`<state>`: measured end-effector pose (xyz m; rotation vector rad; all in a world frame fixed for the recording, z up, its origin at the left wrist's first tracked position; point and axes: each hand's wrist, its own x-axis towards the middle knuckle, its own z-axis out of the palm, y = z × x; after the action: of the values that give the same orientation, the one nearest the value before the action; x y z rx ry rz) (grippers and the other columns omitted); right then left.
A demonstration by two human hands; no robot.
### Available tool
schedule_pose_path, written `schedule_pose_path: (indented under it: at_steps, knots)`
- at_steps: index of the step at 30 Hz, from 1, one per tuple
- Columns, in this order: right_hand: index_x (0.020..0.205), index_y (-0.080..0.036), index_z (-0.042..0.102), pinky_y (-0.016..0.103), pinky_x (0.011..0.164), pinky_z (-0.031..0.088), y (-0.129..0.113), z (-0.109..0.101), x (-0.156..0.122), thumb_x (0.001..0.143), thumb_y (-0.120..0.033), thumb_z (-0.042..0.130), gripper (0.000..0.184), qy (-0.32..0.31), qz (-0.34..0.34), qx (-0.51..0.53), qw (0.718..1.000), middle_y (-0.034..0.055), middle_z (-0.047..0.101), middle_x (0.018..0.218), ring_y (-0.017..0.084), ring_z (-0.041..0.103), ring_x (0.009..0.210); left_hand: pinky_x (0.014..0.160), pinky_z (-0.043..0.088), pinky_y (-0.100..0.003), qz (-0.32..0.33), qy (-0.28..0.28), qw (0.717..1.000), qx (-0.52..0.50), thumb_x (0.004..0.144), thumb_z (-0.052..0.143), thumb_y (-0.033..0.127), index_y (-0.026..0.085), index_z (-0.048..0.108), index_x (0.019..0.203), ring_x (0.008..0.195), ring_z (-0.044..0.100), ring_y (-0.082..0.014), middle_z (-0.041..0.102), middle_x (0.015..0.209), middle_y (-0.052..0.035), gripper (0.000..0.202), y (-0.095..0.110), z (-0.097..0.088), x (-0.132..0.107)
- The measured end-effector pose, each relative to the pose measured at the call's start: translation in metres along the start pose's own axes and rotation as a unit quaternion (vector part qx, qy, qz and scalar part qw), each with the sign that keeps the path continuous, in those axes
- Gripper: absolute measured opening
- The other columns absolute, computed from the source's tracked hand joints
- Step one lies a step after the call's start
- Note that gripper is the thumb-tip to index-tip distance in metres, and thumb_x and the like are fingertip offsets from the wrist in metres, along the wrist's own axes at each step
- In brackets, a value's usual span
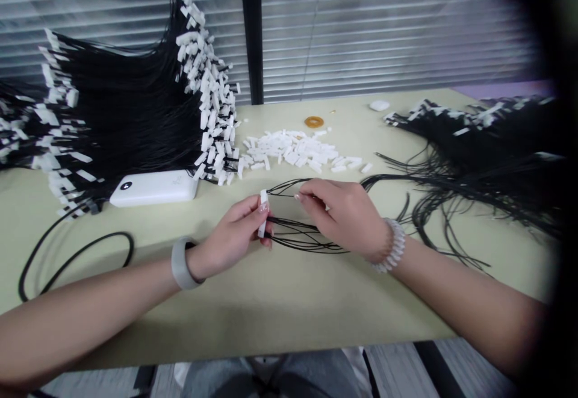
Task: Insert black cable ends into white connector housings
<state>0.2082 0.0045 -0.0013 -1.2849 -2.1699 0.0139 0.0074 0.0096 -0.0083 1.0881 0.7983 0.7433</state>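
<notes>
My left hand [237, 229] pinches a small white plastic tag [262, 212] upright between thumb and fingers, just above the pale green table [271, 301]. My right hand [345, 214] is closed around a few thin black cords [302, 238] that run from the tag toward the right. The two hands almost touch at the middle of the table. A grey bangle sits on my left wrist and a white beaded bracelet on my right.
A heap of loose white tags [298, 151] lies behind the hands. A big fan of tagged black cords [126, 103] fills the left, untagged cords [478, 151] the right. A white power bank [153, 188], its black cable [67, 259] and a rubber band [313, 122] lie nearby.
</notes>
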Motion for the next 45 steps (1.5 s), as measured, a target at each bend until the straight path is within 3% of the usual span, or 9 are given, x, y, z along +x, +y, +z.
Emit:
schedule_pose_path:
  at_steps: [8, 19, 24, 27, 30, 33, 36, 39, 45]
  knots:
    - [0.088, -0.017, 0.059, 0.022, 0.064, 0.039, -0.010, 0.004, -0.002, 0.088, -0.026, 0.039, 0.021, -0.016, -0.012, 0.011, 1.000, 0.0010, 0.063, 0.077, 0.011, 0.057, 0.070, 0.056, 0.047, -0.021, 0.007, -0.025, 0.988, 0.151, 0.087, 0.042, 0.039, 0.018, 0.045, 0.079, 0.063, 0.049, -0.0085, 0.044, 0.070, 0.0027, 0.023, 0.000, 0.003, -0.004]
    - [0.083, -0.016, 0.056, 0.023, 0.061, 0.038, -0.013, 0.007, -0.002, 0.088, -0.023, 0.037, 0.021, -0.014, -0.033, 0.004, 0.999, 0.0012, 0.060, 0.074, 0.011, 0.054, 0.067, 0.057, 0.047, -0.022, 0.004, -0.047, 0.972, 0.232, 0.088, 0.038, 0.039, 0.018, 0.042, 0.076, 0.064, 0.049, -0.0093, 0.043, 0.071, 0.0022, 0.024, 0.003, 0.004, -0.009]
    - [0.084, -0.016, 0.057, 0.024, 0.062, 0.038, -0.012, 0.004, 0.001, 0.087, -0.021, 0.040, 0.018, -0.007, -0.039, 0.002, 0.999, 0.0014, 0.060, 0.075, 0.011, 0.052, 0.068, 0.057, 0.047, -0.022, 0.012, -0.043, 0.981, 0.190, 0.087, 0.041, 0.038, 0.017, 0.045, 0.078, 0.062, 0.049, -0.0091, 0.045, 0.070, 0.0019, 0.023, 0.001, 0.003, -0.005]
    - [0.085, -0.014, 0.058, 0.026, 0.067, 0.039, -0.007, -0.006, 0.007, 0.084, -0.023, 0.046, 0.015, 0.037, -0.062, -0.013, 0.997, 0.0052, 0.058, 0.081, 0.014, 0.051, 0.077, 0.058, 0.046, -0.023, 0.036, -0.003, 0.993, 0.111, 0.087, 0.044, 0.035, 0.017, 0.047, 0.079, 0.060, 0.049, -0.0086, 0.048, 0.068, 0.0016, 0.021, -0.002, 0.002, -0.001]
    - [0.074, -0.014, 0.058, 0.028, 0.066, 0.038, 0.000, -0.018, 0.011, 0.082, -0.026, 0.050, 0.016, 0.068, -0.072, -0.034, 0.994, 0.0055, 0.054, 0.075, 0.014, 0.047, 0.072, 0.058, 0.046, -0.023, 0.045, 0.047, 0.998, 0.005, 0.086, 0.048, 0.031, 0.016, 0.048, 0.079, 0.063, 0.050, -0.0091, 0.048, 0.068, 0.0013, 0.016, -0.003, 0.002, 0.002]
    - [0.061, -0.015, 0.054, 0.026, 0.060, 0.034, 0.003, -0.022, 0.011, 0.083, -0.029, 0.048, 0.027, -0.003, -0.083, -0.042, 0.996, 0.0016, 0.047, 0.060, 0.011, 0.042, 0.061, 0.059, 0.046, -0.024, 0.042, 0.063, 0.996, -0.048, 0.085, 0.050, 0.027, 0.016, 0.049, 0.079, 0.066, 0.051, -0.0099, 0.049, 0.067, 0.0013, 0.013, -0.002, 0.003, 0.004]
    - [0.064, -0.016, 0.056, 0.026, 0.061, 0.034, 0.001, -0.015, 0.009, 0.085, -0.029, 0.043, 0.028, -0.084, -0.087, -0.051, 0.991, 0.0016, 0.049, 0.060, 0.012, 0.044, 0.062, 0.060, 0.046, -0.024, 0.044, 0.062, 0.996, -0.048, 0.085, 0.051, 0.027, 0.016, 0.050, 0.079, 0.067, 0.052, -0.0103, 0.049, 0.068, 0.0012, 0.013, -0.001, 0.003, 0.004]
    - [0.073, -0.016, 0.059, 0.027, 0.064, 0.034, -0.003, -0.007, 0.007, 0.085, -0.028, 0.043, 0.023, -0.108, -0.074, -0.065, 0.989, 0.0030, 0.053, 0.066, 0.013, 0.047, 0.066, 0.061, 0.046, -0.025, 0.045, 0.054, 0.997, -0.042, 0.085, 0.050, 0.028, 0.017, 0.050, 0.080, 0.066, 0.052, -0.0099, 0.050, 0.070, 0.0015, 0.013, -0.002, 0.002, 0.004]
    - [0.075, -0.018, 0.061, 0.027, 0.064, 0.035, -0.006, -0.003, 0.005, 0.083, -0.025, 0.044, 0.020, -0.136, -0.085, -0.084, 0.983, 0.0020, 0.057, 0.068, 0.013, 0.050, 0.064, 0.061, 0.046, -0.025, 0.037, 0.052, 0.998, -0.026, 0.085, 0.050, 0.030, 0.017, 0.049, 0.079, 0.065, 0.052, -0.0099, 0.050, 0.069, 0.0022, 0.014, -0.003, 0.001, 0.005]
